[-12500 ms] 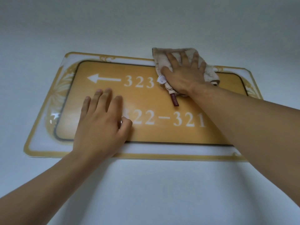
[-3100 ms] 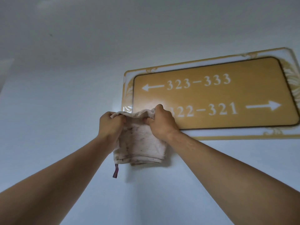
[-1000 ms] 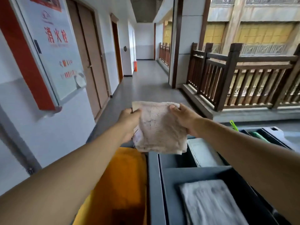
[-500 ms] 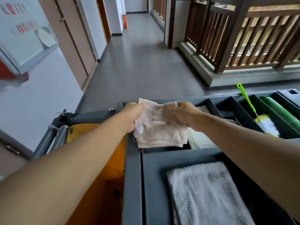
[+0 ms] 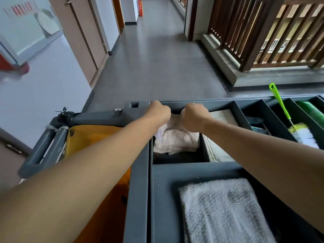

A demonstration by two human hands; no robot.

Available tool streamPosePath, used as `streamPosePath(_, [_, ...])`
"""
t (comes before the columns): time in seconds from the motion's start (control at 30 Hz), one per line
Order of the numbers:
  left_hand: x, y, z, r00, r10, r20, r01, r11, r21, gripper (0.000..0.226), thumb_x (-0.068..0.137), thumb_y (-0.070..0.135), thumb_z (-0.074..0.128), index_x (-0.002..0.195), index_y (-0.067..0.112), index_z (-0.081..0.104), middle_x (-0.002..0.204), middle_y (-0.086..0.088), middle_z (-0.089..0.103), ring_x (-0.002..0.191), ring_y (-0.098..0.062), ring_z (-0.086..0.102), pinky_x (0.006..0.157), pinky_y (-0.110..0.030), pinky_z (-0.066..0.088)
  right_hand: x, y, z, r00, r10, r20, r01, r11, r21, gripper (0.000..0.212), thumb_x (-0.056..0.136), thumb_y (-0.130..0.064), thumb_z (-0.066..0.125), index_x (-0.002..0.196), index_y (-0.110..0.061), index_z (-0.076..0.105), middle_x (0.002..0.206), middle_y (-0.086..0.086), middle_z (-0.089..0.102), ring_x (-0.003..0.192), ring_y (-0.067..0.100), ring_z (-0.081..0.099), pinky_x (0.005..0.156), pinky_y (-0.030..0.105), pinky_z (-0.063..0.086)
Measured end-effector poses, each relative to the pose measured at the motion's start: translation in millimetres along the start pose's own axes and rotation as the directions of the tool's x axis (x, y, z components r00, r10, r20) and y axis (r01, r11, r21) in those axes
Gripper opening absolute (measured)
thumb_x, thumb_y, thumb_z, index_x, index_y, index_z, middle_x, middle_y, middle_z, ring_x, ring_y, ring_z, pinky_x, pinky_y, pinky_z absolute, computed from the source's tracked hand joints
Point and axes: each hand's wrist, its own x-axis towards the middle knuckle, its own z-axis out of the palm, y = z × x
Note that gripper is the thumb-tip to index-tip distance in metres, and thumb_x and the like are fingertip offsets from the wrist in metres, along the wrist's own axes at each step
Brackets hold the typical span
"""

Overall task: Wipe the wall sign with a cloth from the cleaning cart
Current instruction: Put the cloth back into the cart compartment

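Lower than half a second ago, both hands now press the cloth (image 5: 177, 137) down into the cleaning cart (image 5: 138, 172). Grey corridor floor (image 5: 154, 64) runs toward twelve o'clock, doors at eleven, a wooden railing (image 5: 263, 28) at two. Left hand (image 5: 160, 110) and right hand (image 5: 194, 117) are fisted on the cloth's top edge, close together, with the cloth sunk in the upper left bin. At five o'clock a grey mop pad (image 5: 222, 211) lies in a tray; at three, a green-handled brush (image 5: 287, 118); at eight, a yellow bag (image 5: 91, 139).
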Motion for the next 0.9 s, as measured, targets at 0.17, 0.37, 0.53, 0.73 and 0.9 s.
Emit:
streamPosePath(0.17, [-1,-21,-3,0.885,0.466,-0.018,-0.397,0.774,0.493,0.029,0.083,0.000,0.049,0.107,0.005,0.065,0.108,-0.014,0.063,0.096,-0.033,0.057,0.072,-0.038,0.045,0,4,-4,0.973,-0.180,-0.145,0.160,0.978,-0.136,0.013,0.082,-0.002,0.055,0.089,-0.005,0.066,0.093,0.011,0.061,0.093,0.037,0.061,0.066,0.035,0.046])
streamPosePath(0.37, [-7,-52,8,0.813,0.336,0.475,-0.567,0.269,0.779,0.046,0.095,0.031,0.045,0.139,0.016,0.050,0.138,-0.010,0.055,0.131,-0.030,0.050,0.121,-0.056,0.014,-9,26,10,0.915,-0.402,0.034,0.391,0.862,-0.324,0.019,0.091,-0.022,0.055,0.099,-0.019,0.072,0.110,0.003,0.062,0.111,0.027,0.052,0.087,0.034,0.044])
streamPosePath(0.53, [-4,-68,15,0.835,0.222,0.503,-0.520,0.025,0.854,0.071,0.100,0.055,0.020,0.161,0.022,0.004,0.168,-0.011,0.014,0.153,-0.031,0.016,0.118,-0.065,-0.011,-14,33,21,0.896,-0.427,0.121,0.437,0.799,-0.413,0.024,0.097,-0.024,0.047,0.100,-0.021,0.071,0.114,0.001,0.069,0.114,0.024,0.060,0.107,0.033,0.028])
streamPosePath(0.73, [-15,-57,25,0.904,0.030,0.427,-0.426,-0.041,0.904,0.076,0.098,0.056,0.009,0.158,0.013,-0.010,0.168,-0.010,-0.011,0.154,-0.036,-0.011,0.105,-0.077,-0.022,-30,40,27,0.877,-0.349,0.331,0.476,0.732,-0.487,0.039,0.106,-0.035,0.038,0.139,-0.022,0.054,0.145,0.003,0.049,0.143,0.024,0.037,0.123,0.058,0.009])
streamPosePath(0.9, [-24,-56,14,0.897,0.137,0.420,-0.436,0.123,0.892,0.077,0.099,0.061,0.014,0.160,0.016,0.001,0.169,-0.011,-0.003,0.155,-0.032,-0.005,0.111,-0.074,-0.016,-37,41,10,0.856,-0.424,0.295,0.507,0.801,-0.318,0.043,0.103,-0.043,0.043,0.140,-0.021,0.050,0.155,-0.004,0.043,0.151,0.018,0.023,0.122,0.059,0.009])
